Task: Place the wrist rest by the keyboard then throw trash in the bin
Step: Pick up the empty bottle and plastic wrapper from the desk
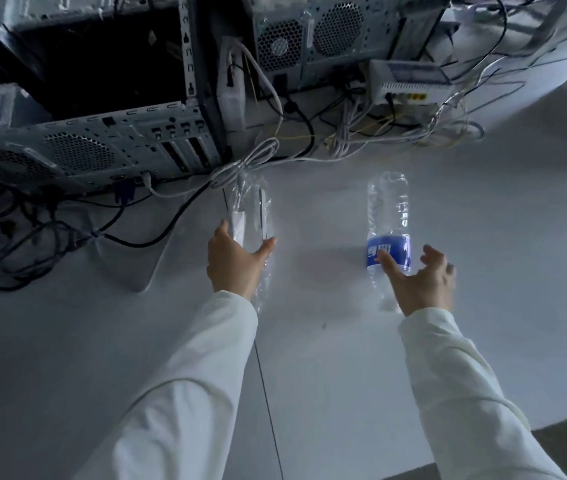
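Bottles, two of them, both clear plastic and apparently empty, lie on their sides on the white bench, well apart, about midway between its near edge and the computer cases at the far edge. My left hand (237, 261) is at the unlabelled bottle (252, 216): thumb and fingers are spread around its lower body and touching it, the grip not yet closed. That bottle's far end lies just under a loop of white cable (247, 161). My right hand (420, 278) hangs wide open over the neck end of the blue-labelled bottle (391, 230), one fingertip on or just above the label; it holds nothing.

Judgement: this is the trash step. No wrist rest, keyboard or bin is in view. Both bottles should be very light, thin-walled and slick, and will crumple under pressure. Best hold is around the middle of the body, on the label for the right one, with moderate squeeze. Risk: snagging the cable when lifting the left bottle.
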`<state>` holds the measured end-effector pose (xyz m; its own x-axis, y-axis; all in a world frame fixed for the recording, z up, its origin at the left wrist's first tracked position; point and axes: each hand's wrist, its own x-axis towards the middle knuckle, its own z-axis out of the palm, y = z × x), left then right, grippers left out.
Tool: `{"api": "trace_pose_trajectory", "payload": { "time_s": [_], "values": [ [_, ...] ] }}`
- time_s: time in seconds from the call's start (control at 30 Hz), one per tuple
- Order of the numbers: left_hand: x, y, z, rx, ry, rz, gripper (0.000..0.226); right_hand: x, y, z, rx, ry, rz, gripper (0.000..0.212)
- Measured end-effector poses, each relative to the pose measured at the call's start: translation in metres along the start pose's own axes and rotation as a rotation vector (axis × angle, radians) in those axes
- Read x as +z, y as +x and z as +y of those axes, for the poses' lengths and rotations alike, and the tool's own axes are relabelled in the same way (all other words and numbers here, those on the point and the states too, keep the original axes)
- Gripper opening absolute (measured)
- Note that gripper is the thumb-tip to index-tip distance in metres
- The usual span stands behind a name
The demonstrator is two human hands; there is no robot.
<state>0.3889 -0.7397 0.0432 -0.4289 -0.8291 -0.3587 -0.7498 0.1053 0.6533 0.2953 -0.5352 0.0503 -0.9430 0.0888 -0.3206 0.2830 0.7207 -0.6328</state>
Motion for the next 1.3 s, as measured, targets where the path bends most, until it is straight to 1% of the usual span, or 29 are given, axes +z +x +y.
{"api": "trace_pose_trajectory", "payload": {
  "time_s": [0.17,0.27,0.4,0.53,0.67,0.77,0.83,0.93,1.03,1.13,1.3],
  "values": [
    [0.024,-0.003,0.011,-0.061,0.101,0.079,0.093,0.001,0.022,0.004,0.035,-0.011,-0.148,0.082],
    [0.03,-0.002,0.012,-0.088,0.123,0.106,0.091,0.003,0.028,0.008,0.052,-0.02,-0.204,0.072],
    [0.033,-0.001,0.011,-0.1,0.042,0.125,0.074,0.007,0.036,0.012,0.091,0.004,-0.248,0.068],
    [0.034,-0.004,0.013,-0.127,-0.048,0.084,0.062,0.003,0.04,0.011,0.1,0.029,-0.268,0.06],
    [0.034,-0.011,0.013,-0.142,-0.15,0.006,0.061,-0.004,0.038,0.01,0.115,0.122,-0.318,0.041],
    [0.036,-0.023,0.014,-0.149,-0.258,-0.054,0.064,-0.009,0.03,0.013,0.11,0.181,-0.313,0.042],
    [0.036,-0.036,0.015,-0.136,-0.294,-0.091,0.065,-0.015,0.02,0.014,0.107,0.233,-0.32,0.039],
    [0.036,-0.057,0.011,-0.105,-0.339,-0.174,0.066,-0.026,0.0,0.018,0.123,0.291,-0.323,0.017],
    [0.031,-0.078,0.008,-0.063,-0.385,-0.27,0.063,-0.038,-0.025,0.027,0.127,0.34,-0.291,0.017],
    [0.03,-0.098,0.005,-0.036,-0.406,-0.373,0.063,-0.051,-0.053,0.039,0.175,0.411,-0.244,0.014],
    [0.037,-0.139,-0.001,0.045,-0.378,-0.527,0.061,-0.078,-0.095,0.077,0.248,0.519,-0.148,0.016]
  ]
}}
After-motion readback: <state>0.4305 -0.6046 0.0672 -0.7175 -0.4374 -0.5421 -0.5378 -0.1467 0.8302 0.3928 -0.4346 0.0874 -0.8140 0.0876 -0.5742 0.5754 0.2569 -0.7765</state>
